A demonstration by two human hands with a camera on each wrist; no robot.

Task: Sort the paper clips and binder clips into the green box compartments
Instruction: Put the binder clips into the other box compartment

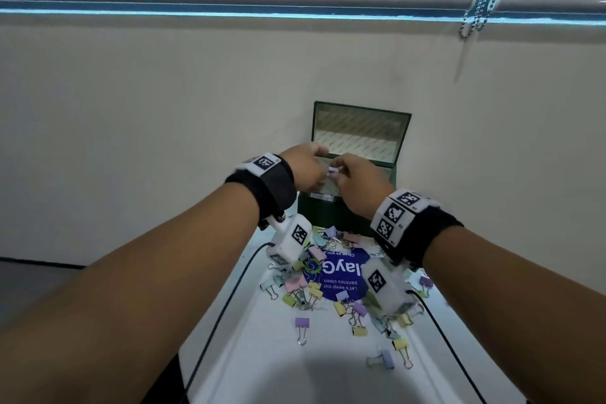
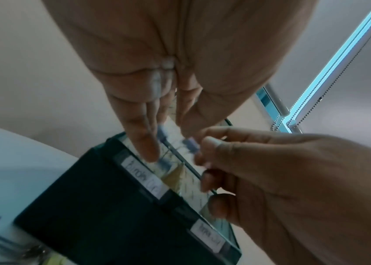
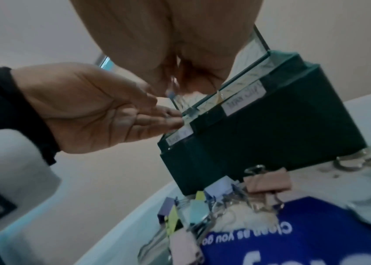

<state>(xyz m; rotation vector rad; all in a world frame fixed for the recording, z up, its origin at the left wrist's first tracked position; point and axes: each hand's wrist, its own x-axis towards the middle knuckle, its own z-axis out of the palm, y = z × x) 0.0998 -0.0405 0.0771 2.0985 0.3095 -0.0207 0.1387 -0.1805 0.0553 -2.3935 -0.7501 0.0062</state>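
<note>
- The green box (image 1: 331, 213) stands open just under your two hands, its lid (image 1: 360, 131) upright behind your fingers; two white labels (image 2: 144, 176) sit on its front rim, writing too blurred to read.
- A small purple clip (image 2: 190, 143) is pinched at your right fingertips, over the box's left part, just beside your left fingertips.
- Loose pastel binder clips (image 1: 301, 325) lie scattered below your wrists, nearer you than the box.
</note>
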